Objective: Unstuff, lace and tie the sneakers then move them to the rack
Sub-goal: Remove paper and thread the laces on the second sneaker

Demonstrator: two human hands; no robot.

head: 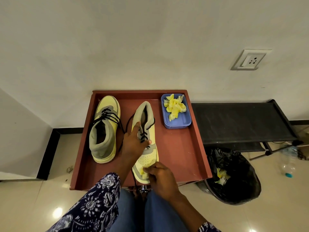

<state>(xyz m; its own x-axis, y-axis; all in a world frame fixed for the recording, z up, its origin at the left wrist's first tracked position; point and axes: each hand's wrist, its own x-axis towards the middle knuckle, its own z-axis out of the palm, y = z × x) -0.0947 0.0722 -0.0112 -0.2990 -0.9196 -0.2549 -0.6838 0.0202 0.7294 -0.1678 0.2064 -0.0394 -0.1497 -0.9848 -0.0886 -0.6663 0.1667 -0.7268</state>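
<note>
Two yellow-and-grey sneakers on a red-brown tray (pixel 192 148): left sneaker (pixel 104 129) laced loosely, toe toward the wall; right sneaker (pixel 146 141) reversed, toe toward the wearer's knees. Left hand (pixel 133 143) clamped over the right sneaker's laced throat, thumb across the black laces (pixel 143 136). Right hand (pixel 161 174) pinching a crumpled yellow paper wad (pixel 144 171) just over the toe. More yellow paper in a blue tub (pixel 175 111) at the tray's far corner; more again in a black bin bag (pixel 234 174) beside the tray. Black rack (pixel 240 121) to the right, against the wall, bare.

Likely step: unstuffing, wad bound for tub or bin. Risks from here: wad shedding scraps onto the tray if pinched too lightly; further stuffing possibly left deep in the toe, unseen; loose lace ends trailing off the near edge, apt to snag on a lift; sneaker tipping sideways should the left hand let go early.
</note>
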